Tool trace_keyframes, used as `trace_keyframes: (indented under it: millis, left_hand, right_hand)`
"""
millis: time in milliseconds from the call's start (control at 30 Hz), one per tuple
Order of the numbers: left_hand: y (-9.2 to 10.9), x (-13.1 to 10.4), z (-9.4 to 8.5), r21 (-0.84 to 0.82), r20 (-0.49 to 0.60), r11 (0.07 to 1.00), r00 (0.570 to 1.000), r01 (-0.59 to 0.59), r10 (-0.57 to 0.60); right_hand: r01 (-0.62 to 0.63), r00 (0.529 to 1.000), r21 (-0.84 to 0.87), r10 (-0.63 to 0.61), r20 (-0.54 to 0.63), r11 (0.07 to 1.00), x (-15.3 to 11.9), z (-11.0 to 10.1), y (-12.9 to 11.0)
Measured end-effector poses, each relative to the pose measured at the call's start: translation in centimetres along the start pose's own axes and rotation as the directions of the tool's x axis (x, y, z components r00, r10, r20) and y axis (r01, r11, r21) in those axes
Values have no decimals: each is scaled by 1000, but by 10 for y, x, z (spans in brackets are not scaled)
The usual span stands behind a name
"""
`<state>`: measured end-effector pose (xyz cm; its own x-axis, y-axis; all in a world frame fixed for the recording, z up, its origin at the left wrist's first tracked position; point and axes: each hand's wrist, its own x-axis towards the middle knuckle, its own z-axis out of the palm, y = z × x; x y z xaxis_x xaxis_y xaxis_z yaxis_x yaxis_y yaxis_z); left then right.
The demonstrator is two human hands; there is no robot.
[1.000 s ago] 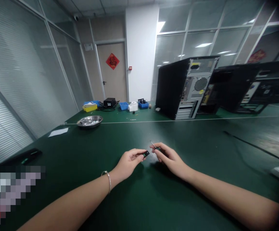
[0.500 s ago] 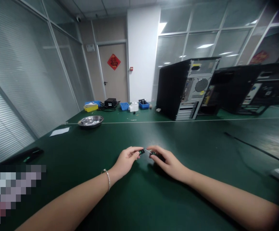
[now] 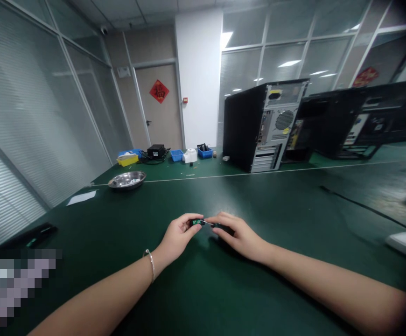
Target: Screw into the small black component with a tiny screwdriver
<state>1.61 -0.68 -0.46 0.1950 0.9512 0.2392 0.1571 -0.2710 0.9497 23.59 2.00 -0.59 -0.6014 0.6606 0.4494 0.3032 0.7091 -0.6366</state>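
small blk/green part (image 3: 197, 222): short + blocky, dark body w/ bright green patches on the side facing the cam; finer detail too small to make out. it's up front, about mid-view, held over the green table (image 3: 196, 294), long side running roughly l-r. l hand (image 3: 178, 235) has it pinched btwn thumb + fingers, nearly closed, right end sticking out. r hand (image 3: 241, 234) is curled, thumb + fingers closed on a thin tool (image 3: 208, 223) w/ dark handle, mostly hidden by the fingers, + slim shiny shaft. shaft points l, tip at the part's right end; can't tell if it's in or just touching. bracelet (image 3: 150, 265) on l wrist. farther off, l side: metal bowl (image 3: 115, 185) w/ small pale bits, white paper (image 3: 82, 198) near it. back r: blk pc tower (image 3: 243, 128), rear panel showing.
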Motion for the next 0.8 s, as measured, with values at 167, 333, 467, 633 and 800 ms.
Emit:
trace_keyframes:
  millis: [167, 333, 467, 633, 800]
  left_hand:
    - [0, 0, -1, 81, -35, 996, 999, -30, 33]
    - [2, -2, -3, 160, -47, 986, 997, -48, 56]
    - [4, -1, -3, 139, -27, 990, 999, -13, 17]
    - [2, -1, -4, 79, -10, 997, 1000, 19, -18]
    - [-2, 1, -5, -14, -3, 998, 998, 60, -61]
  right_hand:
    - [-9, 1000, -9, 9, -3, 1000, 0, 1, 0]
    - [-13, 1000, -33, 13, -1, 999, 0, 1, 0]
    - [5, 1000, -16, -5, -6, 1000, -1, 1, 2]
    - [33, 999, 2, -33, 2, 999, -1, 0, 2]
    - [35, 999, 5, -35, 1, 999, 0, 0, 2]
